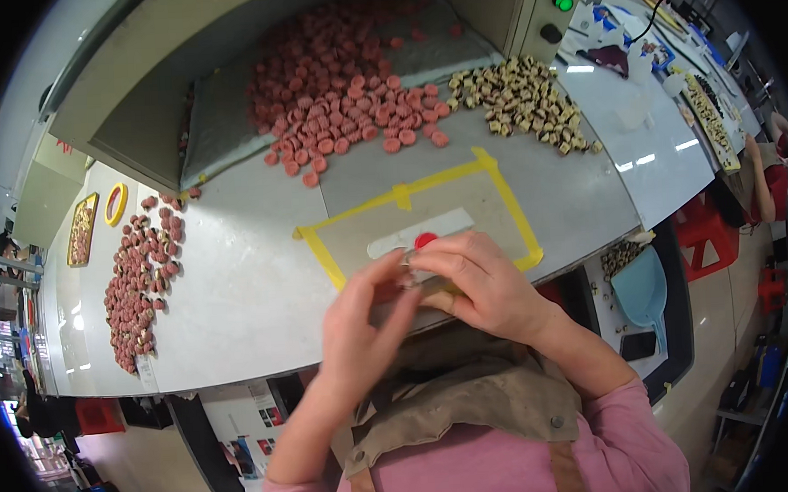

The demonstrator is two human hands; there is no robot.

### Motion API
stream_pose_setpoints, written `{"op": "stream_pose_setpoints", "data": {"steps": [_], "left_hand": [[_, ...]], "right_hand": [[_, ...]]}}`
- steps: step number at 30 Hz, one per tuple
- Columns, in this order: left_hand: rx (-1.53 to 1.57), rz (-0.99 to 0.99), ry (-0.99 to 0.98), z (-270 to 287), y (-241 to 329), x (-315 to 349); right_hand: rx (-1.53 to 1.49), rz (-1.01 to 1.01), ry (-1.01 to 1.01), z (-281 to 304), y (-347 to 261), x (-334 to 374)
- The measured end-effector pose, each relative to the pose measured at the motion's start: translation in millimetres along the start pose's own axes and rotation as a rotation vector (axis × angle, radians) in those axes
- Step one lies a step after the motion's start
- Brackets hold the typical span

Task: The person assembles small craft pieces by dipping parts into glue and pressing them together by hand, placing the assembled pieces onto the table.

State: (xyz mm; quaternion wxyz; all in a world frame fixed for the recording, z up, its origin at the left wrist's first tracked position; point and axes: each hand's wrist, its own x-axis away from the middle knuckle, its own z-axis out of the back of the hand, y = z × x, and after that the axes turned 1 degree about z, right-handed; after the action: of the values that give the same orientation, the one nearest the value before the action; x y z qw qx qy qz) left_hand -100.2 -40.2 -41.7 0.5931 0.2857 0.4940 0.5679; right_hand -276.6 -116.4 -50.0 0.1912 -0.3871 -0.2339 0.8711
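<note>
My two hands meet at the near side of a rectangle of yellow tape (400, 195) stuck on the grey table (245, 289). My left hand (357, 315) curls its fingers toward a small object between the fingertips, mostly hidden. My right hand (494, 285) pinches at the same spot, thumb and forefinger close to my left fingertips. Just beyond them, a white flat strip (446, 223) lies inside the tape, with a small red round piece (426, 240) at its near edge, close to my right fingers.
Ribbed pink caps (343, 115) are heaped under a metal hood (128, 108). Cream-and-dark small parts (529, 105) lie to their right. Pink-and-cream pieces (134, 295) spread at the left, near a yellow tape roll (116, 204). A blue dustpan (641, 291) and phone (638, 346) sit lower right.
</note>
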Motion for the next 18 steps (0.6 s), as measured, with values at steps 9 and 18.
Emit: {"op": "stream_pose_setpoints", "data": {"steps": [9, 18], "left_hand": [[-1.088, -0.201, 0.326, 156, -74, -44], [-1.184, -0.193, 0.173, 86, -90, -88]], "right_hand": [[0.466, -0.185, -0.018, 71, 81, -44], [0.671, -0.259, -0.134, 87, 163, -20]]}}
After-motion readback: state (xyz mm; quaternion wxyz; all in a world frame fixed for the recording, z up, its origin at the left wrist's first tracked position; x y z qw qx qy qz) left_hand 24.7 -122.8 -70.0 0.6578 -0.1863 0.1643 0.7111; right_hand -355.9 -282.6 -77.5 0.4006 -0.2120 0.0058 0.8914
